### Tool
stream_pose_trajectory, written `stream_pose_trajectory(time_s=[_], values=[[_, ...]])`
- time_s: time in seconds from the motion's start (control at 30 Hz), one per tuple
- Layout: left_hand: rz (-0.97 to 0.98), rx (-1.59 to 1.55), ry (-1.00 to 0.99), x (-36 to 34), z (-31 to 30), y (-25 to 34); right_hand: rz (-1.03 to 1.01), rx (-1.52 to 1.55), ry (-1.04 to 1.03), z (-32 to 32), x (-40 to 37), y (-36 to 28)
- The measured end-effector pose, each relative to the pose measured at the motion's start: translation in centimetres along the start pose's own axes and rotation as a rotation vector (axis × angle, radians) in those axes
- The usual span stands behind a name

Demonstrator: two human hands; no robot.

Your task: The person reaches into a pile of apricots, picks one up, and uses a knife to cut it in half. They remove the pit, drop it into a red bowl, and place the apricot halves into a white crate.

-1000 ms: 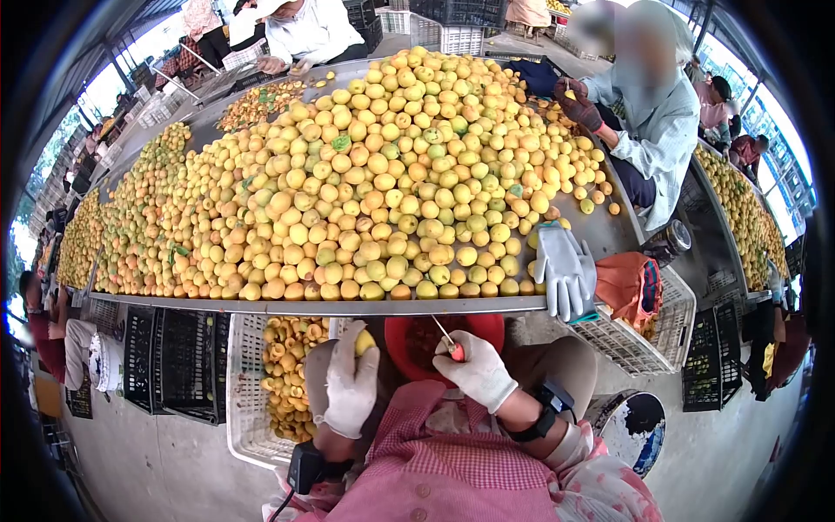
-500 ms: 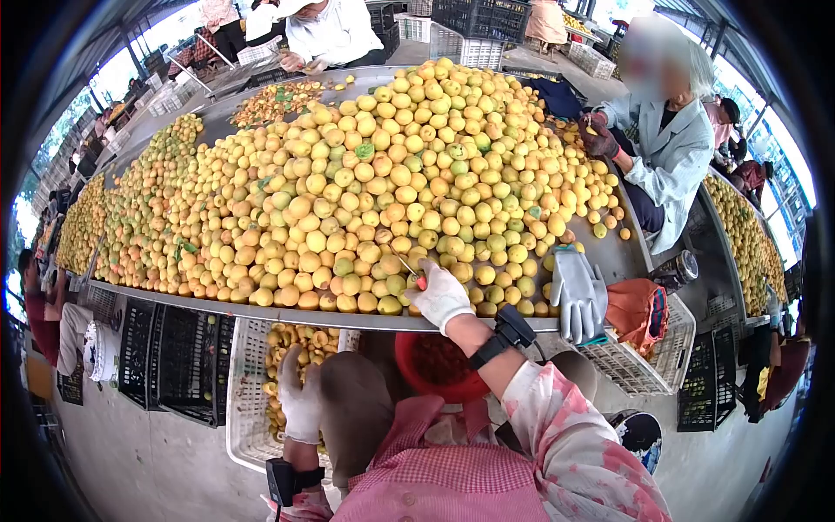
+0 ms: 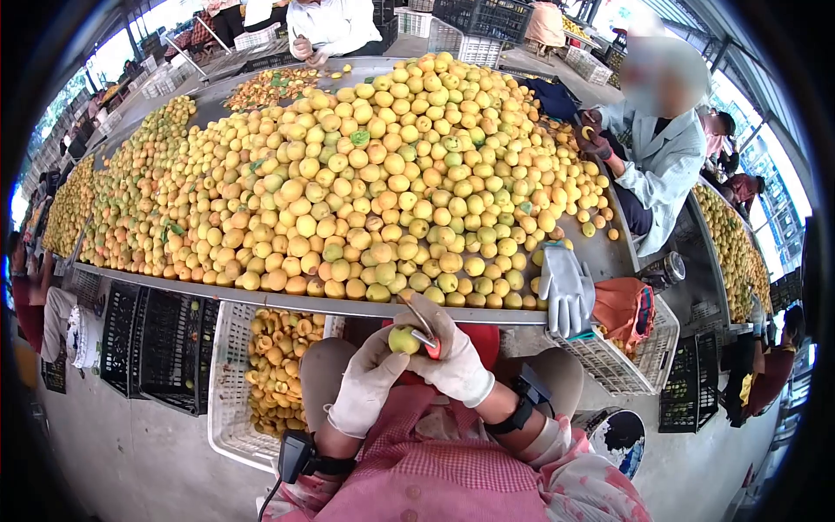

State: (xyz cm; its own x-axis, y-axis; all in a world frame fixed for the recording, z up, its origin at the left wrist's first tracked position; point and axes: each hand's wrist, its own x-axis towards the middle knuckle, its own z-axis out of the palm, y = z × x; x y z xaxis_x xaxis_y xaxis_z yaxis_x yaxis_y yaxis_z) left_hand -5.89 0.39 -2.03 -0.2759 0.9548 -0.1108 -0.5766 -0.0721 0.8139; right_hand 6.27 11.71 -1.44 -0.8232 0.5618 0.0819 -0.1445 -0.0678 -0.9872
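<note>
In front of my chest, my left hand (image 3: pixel 365 383), in a white glove, is closed around a greenish-yellow apricot (image 3: pixel 402 340). My right hand (image 3: pixel 450 358), gloved too, grips a small knife (image 3: pixel 433 350) with a red handle. Its metal part meets the right side of the apricot; how deep it goes cannot be seen. Both hands are close together, just below the front edge of the metal table (image 3: pixel 365 306). A large heap of yellow and orange apricots (image 3: pixel 348 191) covers much of that table.
A white crate (image 3: pixel 228 383) of split apricots stands by my left leg. The red basin (image 3: pixel 489 341) is partly hidden behind my hands. Grey gloves (image 3: pixel 567 291) lie on the table's right edge above another crate (image 3: pixel 631 365). A co-worker (image 3: pixel 665 148) sits at the right.
My right hand has come back from the heap with the knife to my chest. My left hand has risen from beside the crate, and an apricot is now held in it.
</note>
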Motion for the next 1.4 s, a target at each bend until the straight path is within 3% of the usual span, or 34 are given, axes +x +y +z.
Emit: stream_pose_trajectory(time_s=[0.07,0.13,0.17,0.3,0.37,0.6,0.73,0.8,1.03,1.33,1.4], values=[[-0.026,0.063,0.042,-0.7,1.7,0.7,-0.031,-0.045,-0.003,-0.1,-1.3,-1.4],[0.071,0.111,0.011,-1.1,2.2,0.9,0.172,0.145,0.059,-0.3,-2.8,-4.5],[0.068,0.145,0.024,-1.3,1.6,0.5,0.176,0.232,0.072,-0.6,-3.4,-4.7],[-0.01,0.058,-0.045,-2.4,2.0,1.5,0.39,0.181,0.037,-2.6,-5.9,-3.1],[-0.054,0.071,-0.049,-2.6,2.5,1.6,0.165,0.072,0.013,-2.1,-6.3,-3.0],[-0.08,0.219,-0.115,-3.0,2.9,0.9,0.019,-0.005,-0.017,-2.0,-7.8,-3.6],[-0.108,0.226,-0.125,-3.4,3.2,0.2,0.094,-0.005,-0.079,-2.5,-7.8,-5.0],[-0.082,0.298,-0.133,-3.6,3.5,0.0,-0.132,-0.114,-0.052,-2.2,-7.4,-4.4],[0.012,0.381,-0.201,-4.0,4.4,-0.2,-0.031,-0.375,-0.042,-2.2,-8.2,-6.0],[0.19,0.569,-0.274,-4.7,6.0,0.8,-0.119,-0.577,0.021,-1.6,-9.4,-5.9],[0.246,0.636,-0.282,-4.8,6.1,0.7,-0.243,-0.647,0.045,-1.3,-9.3,-4.9]])
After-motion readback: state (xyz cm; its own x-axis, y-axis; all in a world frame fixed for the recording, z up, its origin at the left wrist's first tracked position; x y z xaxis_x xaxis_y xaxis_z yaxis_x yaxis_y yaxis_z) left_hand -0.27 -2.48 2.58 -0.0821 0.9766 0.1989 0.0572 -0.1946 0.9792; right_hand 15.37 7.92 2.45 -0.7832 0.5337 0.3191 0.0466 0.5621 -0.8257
